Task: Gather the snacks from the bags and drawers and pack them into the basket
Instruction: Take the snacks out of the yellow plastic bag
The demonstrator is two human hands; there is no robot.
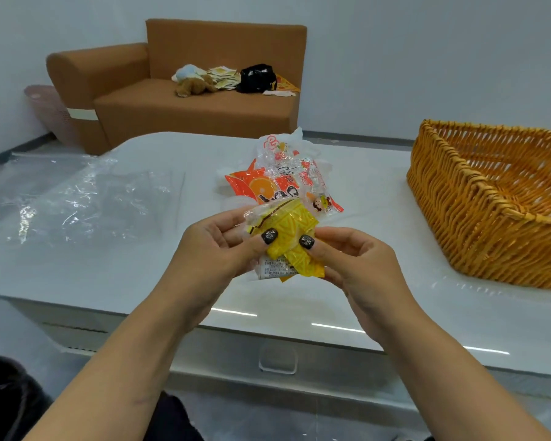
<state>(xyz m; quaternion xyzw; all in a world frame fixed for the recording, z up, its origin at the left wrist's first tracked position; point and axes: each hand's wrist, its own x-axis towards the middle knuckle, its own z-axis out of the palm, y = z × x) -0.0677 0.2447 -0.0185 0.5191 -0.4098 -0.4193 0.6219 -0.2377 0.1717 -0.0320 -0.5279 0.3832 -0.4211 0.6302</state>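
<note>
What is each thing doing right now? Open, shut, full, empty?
Yellow snack packet: sealed, held by both hands.
Left hand: pinching the packet.
Right hand: pinching the packet.
Wicker basket: looks empty.
Printed snack bag: crumpled on the table.
Clear plastic bag: lying flat.

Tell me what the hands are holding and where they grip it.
Both hands, left and right, pinch the yellow snack packet at its middle.

Bright, even indoor light with soft, faint shadows. Streaks of glare cross the glossy table (115, 275) near its front edge. Straight lines bow at the edges; the far sofa (185, 106) looks slightly soft.
</note>
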